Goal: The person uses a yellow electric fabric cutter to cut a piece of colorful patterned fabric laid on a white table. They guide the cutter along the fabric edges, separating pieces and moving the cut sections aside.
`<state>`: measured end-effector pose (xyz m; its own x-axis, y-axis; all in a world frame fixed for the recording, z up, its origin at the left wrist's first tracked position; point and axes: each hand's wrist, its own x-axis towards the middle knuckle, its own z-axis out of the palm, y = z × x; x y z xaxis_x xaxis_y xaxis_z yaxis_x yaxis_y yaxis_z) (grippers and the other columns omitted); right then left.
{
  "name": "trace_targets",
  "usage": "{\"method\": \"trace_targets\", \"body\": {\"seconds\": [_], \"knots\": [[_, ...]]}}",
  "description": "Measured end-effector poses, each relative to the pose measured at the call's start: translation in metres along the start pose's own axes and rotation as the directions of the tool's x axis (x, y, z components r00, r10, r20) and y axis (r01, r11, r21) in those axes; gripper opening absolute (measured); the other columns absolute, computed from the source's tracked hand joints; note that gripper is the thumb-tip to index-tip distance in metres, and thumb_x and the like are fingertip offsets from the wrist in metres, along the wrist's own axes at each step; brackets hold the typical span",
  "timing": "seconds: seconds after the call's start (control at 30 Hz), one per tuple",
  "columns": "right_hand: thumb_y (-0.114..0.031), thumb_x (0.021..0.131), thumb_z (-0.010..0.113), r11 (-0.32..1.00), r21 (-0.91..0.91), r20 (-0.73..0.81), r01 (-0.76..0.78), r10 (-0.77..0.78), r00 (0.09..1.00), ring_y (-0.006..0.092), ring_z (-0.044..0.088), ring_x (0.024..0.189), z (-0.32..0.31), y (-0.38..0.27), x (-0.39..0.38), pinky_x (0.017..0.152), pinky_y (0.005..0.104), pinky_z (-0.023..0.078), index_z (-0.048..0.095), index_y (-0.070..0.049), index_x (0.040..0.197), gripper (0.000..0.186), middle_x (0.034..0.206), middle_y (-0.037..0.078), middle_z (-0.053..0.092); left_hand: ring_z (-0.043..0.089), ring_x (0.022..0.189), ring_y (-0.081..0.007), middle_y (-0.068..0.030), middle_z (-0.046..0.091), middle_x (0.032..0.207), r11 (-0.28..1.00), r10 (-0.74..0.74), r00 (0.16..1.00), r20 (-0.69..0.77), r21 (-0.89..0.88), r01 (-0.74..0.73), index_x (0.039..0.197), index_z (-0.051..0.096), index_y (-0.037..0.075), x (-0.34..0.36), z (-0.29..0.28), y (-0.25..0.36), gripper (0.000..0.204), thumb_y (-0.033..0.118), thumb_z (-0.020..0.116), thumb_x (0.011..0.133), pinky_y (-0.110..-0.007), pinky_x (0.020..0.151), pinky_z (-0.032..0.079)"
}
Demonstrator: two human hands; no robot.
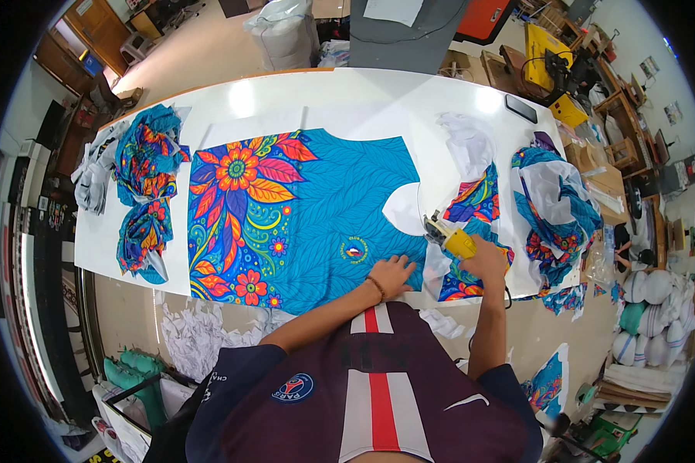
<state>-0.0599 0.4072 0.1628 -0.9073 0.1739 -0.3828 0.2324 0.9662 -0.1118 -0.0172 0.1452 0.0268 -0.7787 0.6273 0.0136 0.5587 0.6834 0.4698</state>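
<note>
A teal shirt panel (324, 201) with bright flowers along its left end lies flat on the white table. My left hand (394, 276) presses down on its near right part, fingers spread, below a small round emblem (354, 249). In my right hand (485, 262) is a yellow electric fabric cutter (460, 244), its metal head at the panel's right edge, beside the curved neckline. A white rounded area (404, 208) shows inside that curve. Printed fabric scraps (475, 202) lie just right of the cutter; its blade is too small to make out.
Crumpled printed fabric (148, 154) sits on the table's left end, and another heap (556, 204) on the right. A dark phone (521, 109) rests near the far right corner. White scraps (201, 336) cover the floor at the near left. A wrapped white bundle (283, 35) stands beyond the table.
</note>
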Motion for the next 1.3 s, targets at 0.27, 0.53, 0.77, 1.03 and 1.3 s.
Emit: {"method": "trace_targets", "body": {"seconds": [0.27, 0.53, 0.77, 1.03, 1.3], "knots": [[-0.031, 0.072, 0.080, 0.999, 0.041, -0.015, 0.022, -0.021, 1.000, 0.0433, 0.074, 0.095, 0.017, -0.002, -0.016, 0.080, 0.0551, 0.059, 0.063, -0.013, 0.118, 0.052, 0.102, 0.018, 0.075, 0.075, 0.072, -0.0290, -0.0135, 0.075, 0.084, 0.874, -0.425, 0.808, -0.407, -0.418, 0.249, 0.098, 0.071, 0.005, -0.025, -0.051, -0.048, 0.017, 0.020, 0.075, 0.090, -0.043, 0.066, 0.059], [-0.040, 0.072, 0.087, 0.992, 0.117, 0.096, -0.040, 0.029, 0.995, 0.0426, 0.074, 0.092, 0.033, -0.046, -0.060, 0.077, 0.0538, 0.059, 0.056, -0.006, 0.123, 0.068, 0.098, 0.022, 0.075, 0.072, 0.065, -0.0259, -0.0126, 0.073, 0.076, 0.817, -0.566, 0.694, -0.444, -0.409, 0.406, 0.089, 0.069, 0.003, -0.058, -0.101, -0.123, 0.018, 0.019, 0.077, 0.090, -0.039, 0.062, 0.057], [-0.035, 0.075, 0.083, 0.878, 0.460, 0.164, -0.132, 0.062, 0.984, 0.0483, 0.071, 0.102, 0.095, -0.101, -0.095, 0.088, 0.0537, 0.057, 0.048, 0.000, 0.131, 0.075, 0.107, 0.029, 0.072, 0.068, 0.071, -0.0289, -0.0085, 0.070, 0.077, 0.898, -0.438, 0.786, -0.436, -0.253, 0.360, 0.083, 0.068, 0.007, -0.074, -0.106, -0.185, 0.017, 0.019, 0.079, 0.083, -0.044, 0.066, 0.052], [-0.028, 0.077, 0.079, 0.773, 0.577, -0.016, -0.263, 0.333, 0.943, 0.0515, 0.069, 0.103, 0.124, -0.197, -0.105, 0.089, 0.0566, 0.056, 0.037, -0.005, 0.146, 0.084, 0.110, 0.030, 0.071, 0.061, 0.094, -0.0313, -0.0069, 0.064, 0.092, 0.986, -0.137, 0.879, -0.456, -0.151, 0.075, 0.086, 0.070, 0.013, -0.081, -0.104, -0.230, 0.020, 0.025, 0.084, 0.078, -0.046, 0.080, 0.043], [-0.029, 0.077, 0.077, 0.798, 0.464, -0.004, -0.385, 0.436, 0.900, 0.0519, 0.071, 0.098, 0.116, -0.235, -0.070, 0.086, 0.0600, 0.057, 0.031, -0.014, 0.152, 0.089, 0.107, 0.030, 0.071, 0.057, 0.090, -0.0288, -0.0049, 0.058, 0.090, 0.983, -0.099, 0.878, -0.468, -0.182, 0.013, 0.089, 0.068, 0.014, -0.084, -0.105, -0.239, 0.023, 0.028, 0.084, 0.080, -0.044, 0.077, 0.040]]}}
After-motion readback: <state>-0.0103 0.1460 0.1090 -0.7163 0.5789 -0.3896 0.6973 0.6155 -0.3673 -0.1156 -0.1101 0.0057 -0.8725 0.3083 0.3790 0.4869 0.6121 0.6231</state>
